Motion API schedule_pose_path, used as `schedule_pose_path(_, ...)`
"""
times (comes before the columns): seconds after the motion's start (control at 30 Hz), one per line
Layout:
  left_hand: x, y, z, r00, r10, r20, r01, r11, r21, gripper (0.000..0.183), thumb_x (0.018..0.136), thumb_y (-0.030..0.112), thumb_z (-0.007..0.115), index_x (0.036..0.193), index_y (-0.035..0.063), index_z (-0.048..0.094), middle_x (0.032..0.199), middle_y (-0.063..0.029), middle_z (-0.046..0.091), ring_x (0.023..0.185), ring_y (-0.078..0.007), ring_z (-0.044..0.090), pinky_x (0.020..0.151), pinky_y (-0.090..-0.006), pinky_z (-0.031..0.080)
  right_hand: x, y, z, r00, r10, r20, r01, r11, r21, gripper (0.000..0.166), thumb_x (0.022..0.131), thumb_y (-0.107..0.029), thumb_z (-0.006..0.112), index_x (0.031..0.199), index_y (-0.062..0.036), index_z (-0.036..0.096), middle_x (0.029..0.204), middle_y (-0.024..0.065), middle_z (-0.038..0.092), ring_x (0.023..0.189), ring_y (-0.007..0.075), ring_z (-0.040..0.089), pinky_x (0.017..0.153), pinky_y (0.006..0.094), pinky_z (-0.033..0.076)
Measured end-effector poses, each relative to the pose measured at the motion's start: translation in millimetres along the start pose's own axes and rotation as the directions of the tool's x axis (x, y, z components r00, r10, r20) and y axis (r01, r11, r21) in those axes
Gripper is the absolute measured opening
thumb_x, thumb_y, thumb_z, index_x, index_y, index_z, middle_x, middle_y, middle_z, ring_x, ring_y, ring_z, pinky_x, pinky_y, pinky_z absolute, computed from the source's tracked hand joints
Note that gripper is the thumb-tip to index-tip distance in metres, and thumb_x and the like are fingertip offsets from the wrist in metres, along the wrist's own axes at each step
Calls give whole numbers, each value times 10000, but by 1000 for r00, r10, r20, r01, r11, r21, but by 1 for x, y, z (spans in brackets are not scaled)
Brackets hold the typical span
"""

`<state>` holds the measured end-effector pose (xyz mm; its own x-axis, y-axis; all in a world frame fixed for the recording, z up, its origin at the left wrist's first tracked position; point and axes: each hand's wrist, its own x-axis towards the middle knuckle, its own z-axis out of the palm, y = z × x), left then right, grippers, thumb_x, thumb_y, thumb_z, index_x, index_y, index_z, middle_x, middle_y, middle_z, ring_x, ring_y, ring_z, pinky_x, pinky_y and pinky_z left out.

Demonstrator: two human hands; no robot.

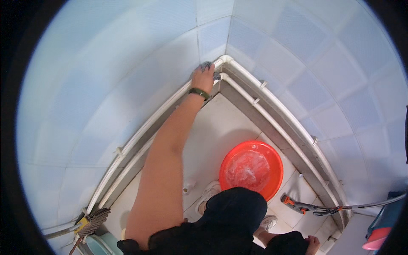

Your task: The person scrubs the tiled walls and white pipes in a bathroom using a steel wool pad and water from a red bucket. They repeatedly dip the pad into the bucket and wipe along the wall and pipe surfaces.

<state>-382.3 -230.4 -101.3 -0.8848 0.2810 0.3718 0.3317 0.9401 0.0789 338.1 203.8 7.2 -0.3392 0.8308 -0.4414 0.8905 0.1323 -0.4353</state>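
Note:
My left hand (203,79) reaches far forward to the white pipes near the wall corner, a dark green band round its wrist. Its fingers press a crumpled grey cloth (207,65) against the upper white pipe (178,98), just left of the corner elbow. Part of the cloth also shows beside the fingers, by the lower white pipe (242,87). Down at the lower right edge is my right hand (313,244), low beside my body and away from the pipes. Its fingers look curled, and whether anything is in them is hidden.
A red plastic basin (277,172) of sudsy water stands on the tiled floor (210,127) before my feet. To its right lies a grey-and-orange mop or brush head (293,204). A string mop (97,220) and a pale green basin (95,245) are at lower left.

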Motion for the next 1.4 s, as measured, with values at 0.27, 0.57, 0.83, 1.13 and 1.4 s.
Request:
schedule_pose_path(0.27,87,56,57,994,-69,-87,82,983,165,342,915,152,454,1202,-5,555,1022,-159,666,973,-349,605,826,-464,468,-8,-3,-5,1000,29,-2,-29,1000,-5,343,886,-250,592,1048,41,675,934,149,696,859,251,628,791,351,500)
schedule_pose_path(0.57,-51,-15,-25,949,-163,269,113,975,194,583,863,188,586,1402,74,394,1246,-180,556,1059,-362,575,891,-433,493,-3,-11,-8,998,-5,66,2,999,45,357,884,-293,602,1026,25,679,981,132,680,915,235,603,837,358,478)
schedule_pose_path(0.83,-122,-58,-59,995,-14,103,7,998,65,655,825,-9,527,1436,161,361,1360,-170,495,1147,-422,514,969,-479,433,6,12,-10,998,2,64,-9,994,112,324,890,-258,614,1041,21,675,922,123,688,826,212,618,767,340,499)
schedule_pose_path(1.13,91,63,16,979,-135,152,188,886,-423,407,846,75,590,1244,159,590,1141,-172,645,1079,-367,568,970,-432,443,-13,-23,-7,998,54,12,-54,998,37,334,892,-253,593,1059,23,678,967,138,693,880,243,627,828,356,490)
schedule_pose_path(1.4,0,204,61,962,-133,-238,-71,721,-689,290,823,35,572,1098,97,642,1119,-150,654,1122,-353,556,1080,-464,352,-1,-11,-10,998,35,44,-37,998,49,314,891,-229,585,1055,19,686,1023,144,686,961,248,613,892,360,468)
